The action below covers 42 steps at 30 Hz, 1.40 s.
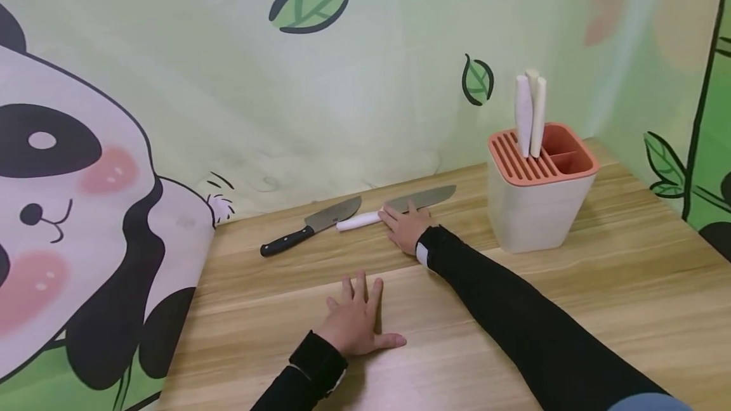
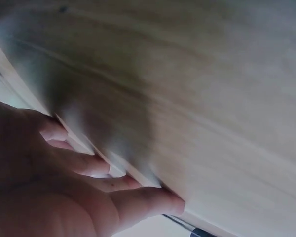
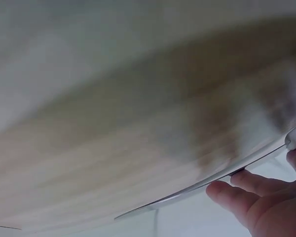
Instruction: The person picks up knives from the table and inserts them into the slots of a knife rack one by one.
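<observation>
A white-handled knife (image 1: 360, 221) lies flat on the wooden table, its grey blade pointing right. My right hand (image 1: 407, 228) rests over the place where handle and blade meet. In the right wrist view its fingers (image 3: 237, 197) stretch out to the blade (image 3: 175, 197) without curling round it. Just left of that knife, a black-handled knife (image 1: 285, 241) lies with its blade tip toward the upper right. Nearer to me, my left hand (image 1: 355, 322) is spread on the bare tabletop. Its fingers (image 2: 143, 205) touch the wood in the left wrist view and hold nothing.
On the right of the table (image 1: 445, 335) stands a white knife block (image 1: 531, 214) with an orange slotted top. Several pale handles (image 1: 537, 116) stick up from its slots. Behind the table hangs a printed backdrop (image 1: 371, 81) with leaves and a panda.
</observation>
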Available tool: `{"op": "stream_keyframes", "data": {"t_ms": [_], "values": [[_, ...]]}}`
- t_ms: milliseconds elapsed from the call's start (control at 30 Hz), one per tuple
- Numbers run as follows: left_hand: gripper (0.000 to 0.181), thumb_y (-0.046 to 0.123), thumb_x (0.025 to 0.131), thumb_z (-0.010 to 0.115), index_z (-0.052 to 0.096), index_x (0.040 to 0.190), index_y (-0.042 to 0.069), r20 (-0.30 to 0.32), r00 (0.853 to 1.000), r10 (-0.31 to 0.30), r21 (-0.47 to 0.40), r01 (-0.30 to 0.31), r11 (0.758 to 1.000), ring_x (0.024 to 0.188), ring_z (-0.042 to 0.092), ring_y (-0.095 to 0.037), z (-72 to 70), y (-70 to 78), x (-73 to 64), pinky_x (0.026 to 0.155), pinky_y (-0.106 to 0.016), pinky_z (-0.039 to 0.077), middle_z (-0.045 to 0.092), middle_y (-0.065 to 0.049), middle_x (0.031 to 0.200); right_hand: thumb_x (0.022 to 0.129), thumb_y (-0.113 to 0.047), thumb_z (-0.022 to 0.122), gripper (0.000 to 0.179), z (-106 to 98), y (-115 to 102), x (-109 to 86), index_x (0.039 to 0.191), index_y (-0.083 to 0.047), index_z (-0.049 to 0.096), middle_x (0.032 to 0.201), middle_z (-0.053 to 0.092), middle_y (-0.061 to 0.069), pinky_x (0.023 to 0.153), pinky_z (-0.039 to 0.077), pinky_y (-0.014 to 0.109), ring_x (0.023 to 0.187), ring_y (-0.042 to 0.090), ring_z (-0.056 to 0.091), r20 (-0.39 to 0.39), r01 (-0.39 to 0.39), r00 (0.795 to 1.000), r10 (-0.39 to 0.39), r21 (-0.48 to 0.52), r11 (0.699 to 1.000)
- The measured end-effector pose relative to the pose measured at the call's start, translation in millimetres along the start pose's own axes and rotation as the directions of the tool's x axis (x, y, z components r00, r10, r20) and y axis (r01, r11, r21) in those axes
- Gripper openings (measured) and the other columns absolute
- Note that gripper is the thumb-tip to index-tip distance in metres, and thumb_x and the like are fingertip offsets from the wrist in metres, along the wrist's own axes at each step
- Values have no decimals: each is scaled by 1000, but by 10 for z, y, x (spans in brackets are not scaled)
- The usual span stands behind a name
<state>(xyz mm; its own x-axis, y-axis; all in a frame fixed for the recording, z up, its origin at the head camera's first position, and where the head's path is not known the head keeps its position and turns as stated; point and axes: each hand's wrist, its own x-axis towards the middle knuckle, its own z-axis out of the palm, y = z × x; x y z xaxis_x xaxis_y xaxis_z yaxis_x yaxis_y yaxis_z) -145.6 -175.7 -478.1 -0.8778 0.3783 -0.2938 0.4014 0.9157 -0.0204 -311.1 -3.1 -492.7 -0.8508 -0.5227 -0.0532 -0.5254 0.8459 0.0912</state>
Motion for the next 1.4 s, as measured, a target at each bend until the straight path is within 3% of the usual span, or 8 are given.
{"op": "stream_keyframes", "data": {"t_ms": [367,600,700,933,1200,1400], "values": [[118,93,69,29,17,155,14,-5,1000,-1,52,1,999,136,21,-53,4,35,2,86,-72,38,14,-25,156,101,-42,43,58,20,-88,-252,153,-23,26,157,26,-2,79,53,53,126,47,43,-66,57,996,-60,-43,997],[119,93,68,29,16,155,14,-3,1000,-6,61,7,998,136,21,-54,17,21,7,85,-72,38,12,-25,156,99,-42,48,57,-23,-243,-406,150,-22,33,152,35,-1,79,52,47,100,39,58,-131,45,990,-53,-62,997],[119,94,68,28,15,155,14,-3,1000,-8,65,9,998,136,20,-54,21,24,5,86,-72,38,12,-25,156,100,-41,49,55,-47,-311,-463,149,-21,36,149,38,-2,79,52,48,98,39,59,-153,40,987,-51,-71,997],[117,93,69,29,17,155,13,-33,999,4,62,-2,998,135,22,-54,33,40,-9,85,-73,38,14,-26,156,100,-35,50,49,-105,-421,-668,147,-20,40,145,42,-1,75,53,51,98,40,59,-134,36,990,-35,3,999],[115,91,71,32,19,155,13,-41,999,11,38,-9,999,136,20,-55,14,44,-16,87,-74,36,13,-26,156,99,-32,53,50,-156,-536,-920,146,-20,42,143,44,-1,70,54,46,91,35,61,-91,-8,996,3,-54,999],[116,91,71,32,19,155,12,-37,999,8,44,-6,999,136,19,-54,33,46,-6,87,-73,36,14,-27,155,97,-24,55,43,-226,-628,-1068,140,-16,49,126,53,1,63,54,42,82,30,61,-111,2,994,-11,-83,997]]}}
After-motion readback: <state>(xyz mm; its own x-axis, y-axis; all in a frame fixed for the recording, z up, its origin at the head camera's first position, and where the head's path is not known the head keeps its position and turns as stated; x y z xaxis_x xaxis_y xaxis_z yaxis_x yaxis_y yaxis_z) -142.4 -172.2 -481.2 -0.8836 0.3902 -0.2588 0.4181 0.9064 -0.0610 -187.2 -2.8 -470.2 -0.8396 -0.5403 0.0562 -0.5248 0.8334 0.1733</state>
